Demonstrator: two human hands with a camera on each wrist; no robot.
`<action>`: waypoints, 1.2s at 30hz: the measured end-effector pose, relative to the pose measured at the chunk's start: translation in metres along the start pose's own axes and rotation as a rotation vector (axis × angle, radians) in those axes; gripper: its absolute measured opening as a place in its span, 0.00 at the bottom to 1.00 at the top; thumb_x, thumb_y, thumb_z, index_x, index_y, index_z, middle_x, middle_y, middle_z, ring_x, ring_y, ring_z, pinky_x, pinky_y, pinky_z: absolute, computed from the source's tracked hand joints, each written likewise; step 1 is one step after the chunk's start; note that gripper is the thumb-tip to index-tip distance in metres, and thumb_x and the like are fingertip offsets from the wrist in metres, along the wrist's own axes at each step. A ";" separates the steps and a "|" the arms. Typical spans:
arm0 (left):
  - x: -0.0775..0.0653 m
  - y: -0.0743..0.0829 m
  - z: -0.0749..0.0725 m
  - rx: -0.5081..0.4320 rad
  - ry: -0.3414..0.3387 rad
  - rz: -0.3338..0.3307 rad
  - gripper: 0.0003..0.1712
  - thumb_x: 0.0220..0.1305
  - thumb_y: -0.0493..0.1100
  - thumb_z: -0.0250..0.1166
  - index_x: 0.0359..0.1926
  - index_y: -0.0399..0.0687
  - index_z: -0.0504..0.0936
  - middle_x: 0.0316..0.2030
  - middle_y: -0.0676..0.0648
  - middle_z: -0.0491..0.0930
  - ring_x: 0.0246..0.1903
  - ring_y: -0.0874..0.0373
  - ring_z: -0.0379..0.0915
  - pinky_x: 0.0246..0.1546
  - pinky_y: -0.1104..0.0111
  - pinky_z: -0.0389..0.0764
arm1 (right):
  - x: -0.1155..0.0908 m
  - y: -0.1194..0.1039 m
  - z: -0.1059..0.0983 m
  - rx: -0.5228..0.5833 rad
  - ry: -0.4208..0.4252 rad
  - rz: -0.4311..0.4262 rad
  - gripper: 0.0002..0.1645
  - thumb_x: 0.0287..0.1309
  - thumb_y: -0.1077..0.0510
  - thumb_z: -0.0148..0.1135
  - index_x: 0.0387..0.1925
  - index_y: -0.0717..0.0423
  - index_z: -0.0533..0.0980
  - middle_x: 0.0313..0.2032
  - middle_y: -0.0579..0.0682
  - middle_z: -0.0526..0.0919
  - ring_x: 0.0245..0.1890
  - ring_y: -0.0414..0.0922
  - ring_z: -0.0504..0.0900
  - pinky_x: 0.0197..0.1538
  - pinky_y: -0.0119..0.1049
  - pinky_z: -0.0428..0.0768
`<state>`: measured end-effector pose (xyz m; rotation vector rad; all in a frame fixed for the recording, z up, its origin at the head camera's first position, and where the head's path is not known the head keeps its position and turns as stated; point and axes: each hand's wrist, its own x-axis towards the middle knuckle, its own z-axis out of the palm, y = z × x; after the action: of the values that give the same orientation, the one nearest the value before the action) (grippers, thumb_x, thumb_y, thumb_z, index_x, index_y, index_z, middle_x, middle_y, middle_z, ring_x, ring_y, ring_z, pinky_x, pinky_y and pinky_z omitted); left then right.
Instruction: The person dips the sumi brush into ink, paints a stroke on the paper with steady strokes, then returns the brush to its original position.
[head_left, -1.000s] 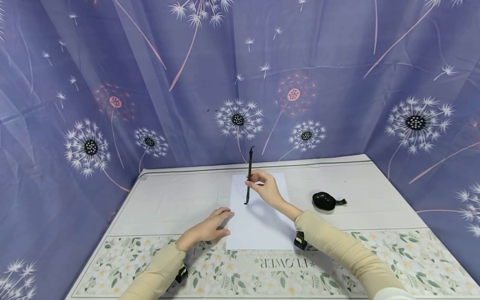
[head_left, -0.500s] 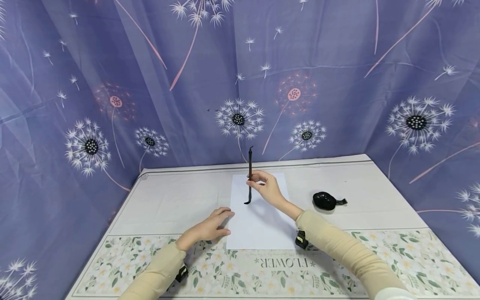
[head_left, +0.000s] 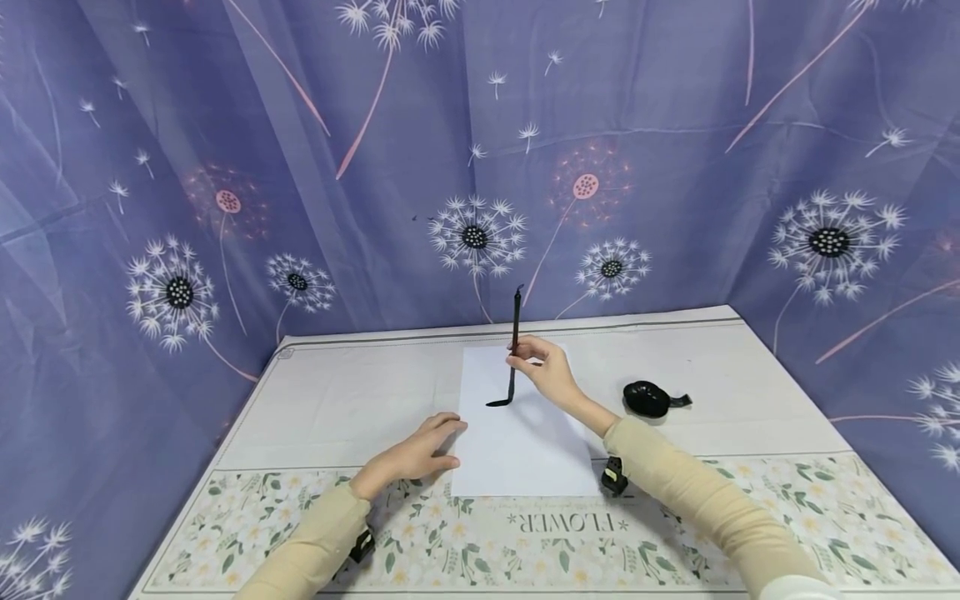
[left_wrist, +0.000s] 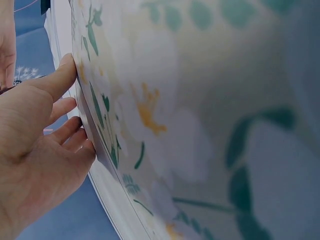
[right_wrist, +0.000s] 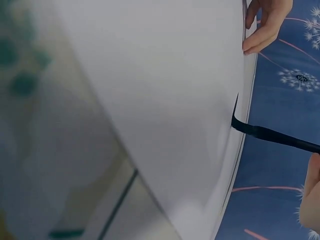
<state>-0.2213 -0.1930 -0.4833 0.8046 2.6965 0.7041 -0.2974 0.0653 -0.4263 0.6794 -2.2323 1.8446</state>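
Note:
A sheet of white paper [head_left: 525, 467] lies on the table. My right hand [head_left: 551, 375] pinches a dark writing brush [head_left: 516, 321] by its handle and holds it nearly upright over the paper. The brush's bent black bristles [right_wrist: 237, 123] are down at the sheet in the right wrist view. A short black stroke [head_left: 495, 404] runs leftward from the brush tip. My left hand [head_left: 416, 450] rests at the paper's left edge, palm down, fingers extended and thumb apart. In the left wrist view its fingertips [left_wrist: 69, 62] touch the surface.
A black leaf-shaped ink dish [head_left: 647, 400] with a short handle stands right of the paper. A floral cloth band [head_left: 300, 517] with upside-down lettering runs along the table's near side. Behind the table hangs a purple dandelion curtain [head_left: 375, 167].
The right hand has moved a little to the right with the brush. The black mark at the tip has grown from a small dot to a short horizontal stroke. The left hand stays put.

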 end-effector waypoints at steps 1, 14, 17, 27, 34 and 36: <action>0.000 0.000 0.000 -0.001 0.001 0.001 0.35 0.67 0.46 0.62 0.70 0.38 0.62 0.71 0.35 0.55 0.70 0.39 0.52 0.66 0.47 0.66 | 0.000 0.000 -0.001 -0.003 0.002 -0.003 0.14 0.55 0.69 0.66 0.43 0.73 0.79 0.37 0.69 0.84 0.35 0.39 0.82 0.40 0.23 0.81; -0.002 0.003 -0.004 -0.001 -0.003 0.003 0.35 0.68 0.46 0.61 0.70 0.37 0.61 0.71 0.34 0.54 0.71 0.38 0.51 0.66 0.47 0.66 | 0.001 0.021 -0.022 -0.029 0.026 0.016 0.16 0.56 0.67 0.67 0.46 0.70 0.79 0.40 0.68 0.84 0.36 0.35 0.81 0.40 0.22 0.80; -0.001 0.004 -0.003 -0.002 -0.001 0.004 0.35 0.68 0.46 0.61 0.70 0.37 0.61 0.71 0.34 0.54 0.71 0.38 0.51 0.67 0.47 0.66 | 0.003 0.031 -0.027 -0.041 0.042 0.019 0.16 0.56 0.65 0.68 0.46 0.67 0.80 0.40 0.66 0.85 0.35 0.32 0.81 0.41 0.22 0.80; -0.003 0.003 -0.002 -0.012 -0.003 0.008 0.35 0.68 0.45 0.61 0.70 0.37 0.61 0.71 0.33 0.54 0.70 0.38 0.52 0.66 0.48 0.67 | -0.001 0.036 -0.042 -0.062 0.046 0.038 0.15 0.55 0.64 0.69 0.45 0.63 0.80 0.39 0.64 0.85 0.33 0.28 0.80 0.40 0.24 0.82; -0.004 0.004 -0.002 -0.009 -0.010 0.021 0.35 0.69 0.45 0.60 0.71 0.38 0.60 0.71 0.34 0.54 0.71 0.39 0.51 0.65 0.49 0.68 | -0.006 0.024 -0.056 -0.071 0.038 0.059 0.17 0.55 0.66 0.68 0.47 0.68 0.79 0.40 0.67 0.84 0.35 0.34 0.81 0.40 0.22 0.81; -0.004 0.004 -0.002 -0.015 -0.010 0.022 0.35 0.69 0.45 0.60 0.71 0.37 0.60 0.71 0.33 0.53 0.71 0.38 0.51 0.65 0.48 0.68 | -0.008 0.015 -0.059 -0.080 0.034 0.057 0.17 0.55 0.67 0.67 0.48 0.70 0.78 0.40 0.68 0.83 0.36 0.36 0.81 0.41 0.22 0.81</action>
<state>-0.2163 -0.1931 -0.4788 0.8337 2.6739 0.7228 -0.3061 0.1258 -0.4297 0.5723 -2.3123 1.7666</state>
